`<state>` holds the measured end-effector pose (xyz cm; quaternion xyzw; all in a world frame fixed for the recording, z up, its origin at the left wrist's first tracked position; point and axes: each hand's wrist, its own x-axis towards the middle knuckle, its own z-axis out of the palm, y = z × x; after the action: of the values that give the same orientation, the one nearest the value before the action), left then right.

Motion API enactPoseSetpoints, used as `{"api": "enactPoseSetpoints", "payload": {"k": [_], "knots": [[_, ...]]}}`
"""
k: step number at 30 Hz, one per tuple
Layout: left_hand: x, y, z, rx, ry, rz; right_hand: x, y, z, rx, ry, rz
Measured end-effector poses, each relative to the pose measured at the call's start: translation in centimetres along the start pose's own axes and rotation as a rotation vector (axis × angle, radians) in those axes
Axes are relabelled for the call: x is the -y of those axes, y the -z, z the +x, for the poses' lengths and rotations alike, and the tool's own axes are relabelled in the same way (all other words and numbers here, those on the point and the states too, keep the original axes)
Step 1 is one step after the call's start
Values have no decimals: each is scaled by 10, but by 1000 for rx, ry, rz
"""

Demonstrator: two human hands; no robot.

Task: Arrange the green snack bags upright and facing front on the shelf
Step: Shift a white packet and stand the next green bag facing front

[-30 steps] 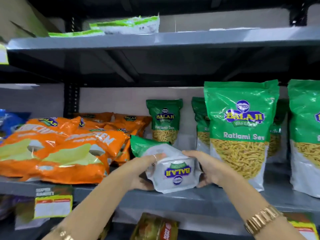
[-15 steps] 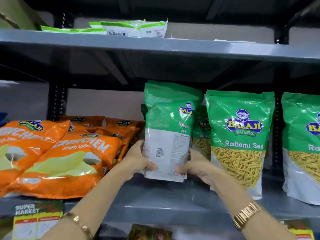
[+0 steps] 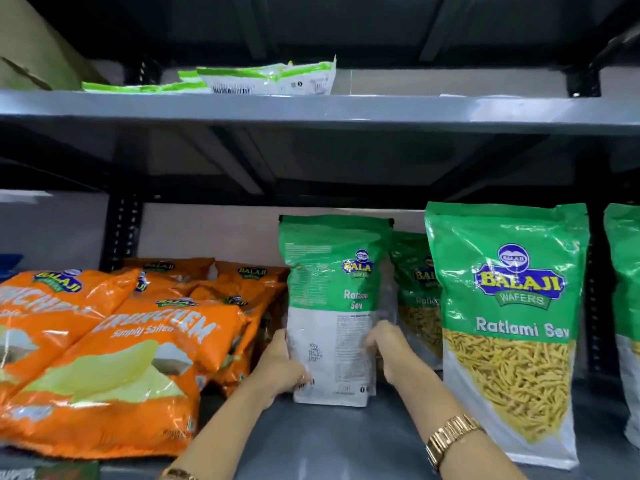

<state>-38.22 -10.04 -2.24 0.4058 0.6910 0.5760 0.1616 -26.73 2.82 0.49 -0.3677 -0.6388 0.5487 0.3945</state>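
Note:
A green Ratlami Sev bag [image 3: 332, 292] stands upright on the grey shelf [image 3: 332, 441], its back and side panel turned toward me. My left hand [image 3: 282, 367] grips its lower left edge and my right hand [image 3: 388, 348] holds its lower right edge. Another green bag [image 3: 415, 296] stands behind it to the right. A large green bag [image 3: 505, 327] stands upright facing front at the right, and a further one [image 3: 625, 306] is cut off by the frame's right edge.
Orange chip bags [image 3: 114, 355] lie piled on the left of the same shelf, close to my left hand. On the upper shelf [image 3: 311, 110] lie flat green-and-white packets [image 3: 270, 79]. A cardboard box [image 3: 31, 60] sits at the upper left.
The bag went from lying upside down in my hands to standing upright, then moved back and down onto the shelf. My view has tilted upward.

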Motion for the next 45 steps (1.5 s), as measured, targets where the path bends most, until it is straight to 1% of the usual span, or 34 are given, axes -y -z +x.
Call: {"api": "enactPoseSetpoints", "payload": {"k": [1, 3, 4, 7, 9, 11, 14, 16, 18, 21, 22, 24, 25, 26, 28, 29, 30, 31, 32, 34, 35, 36, 38, 40, 43, 45], "knots": [[-1, -2, 0, -24, -1, 0, 0, 0, 4, -59, -9, 119], [-4, -5, 1, -95, -12, -25, -3, -3, 9, -124, -55, 317], [-6, -7, 0, -125, -18, -63, -4, -5, 11, -110, -81, 360], [-13, -23, -10, -236, -46, -190, -10, -9, 18, -62, -120, 367], [-14, -40, -18, -287, -8, -205, -12, -8, 18, -48, -130, 396], [-15, -54, -21, -287, 64, -198, -10, -7, 11, -31, -132, 386], [-16, -62, -17, -280, 104, -164, -8, -8, 0, -3, -110, 362], [-14, -57, -8, -246, 117, -198, -10, -9, 3, 11, -85, 355], [-17, -53, 2, -207, 162, -271, -8, -9, -1, -2, -7, 324], [-16, -50, 17, -211, 189, -444, -9, -8, -10, -122, 50, 208], [-17, -47, 17, -180, 182, -505, -9, -8, -12, -140, 75, 163], [-23, -38, 9, -170, 178, -582, -12, -10, -12, -132, 99, 144], [-23, -36, 8, -190, 199, -568, -12, -11, -10, -130, 88, 145], [-22, -35, 9, -260, 195, -541, -13, -11, -6, -114, 62, 130], [-24, -34, 3, -476, 197, -496, -11, -10, 0, -124, 49, 106], [-24, -34, 3, -537, 168, -483, -10, -10, 0, -132, 57, 107], [-24, -34, 0, -560, 117, -467, -10, -10, 1, -121, 50, 119], [-24, -36, -5, -539, 65, -474, -10, -9, -2, -78, 39, 133], [-21, -42, -11, -509, 44, -467, -9, -10, -6, 9, 22, 157], [-23, -56, -28, -400, 67, -495, -10, -10, -8, 182, -4, 239], [-24, -65, -35, -363, 94, -478, -10, -12, -9, 248, -20, 278], [-26, -71, -41, -341, 84, -417, -11, -14, -9, 276, -33, 306], [-30, -78, -44, -311, 70, -199, -11, -15, -10, 262, -56, 303], [-27, -72, -37, -295, 56, -107, -10, -9, -14, 256, -61, 306], [-18, -53, -22, -260, 13, -175, -6, 1, -20, 211, -14, 316], [-9, -39, -10, -195, 40, -210, -4, -1, -22, 181, -11, 329]]}}
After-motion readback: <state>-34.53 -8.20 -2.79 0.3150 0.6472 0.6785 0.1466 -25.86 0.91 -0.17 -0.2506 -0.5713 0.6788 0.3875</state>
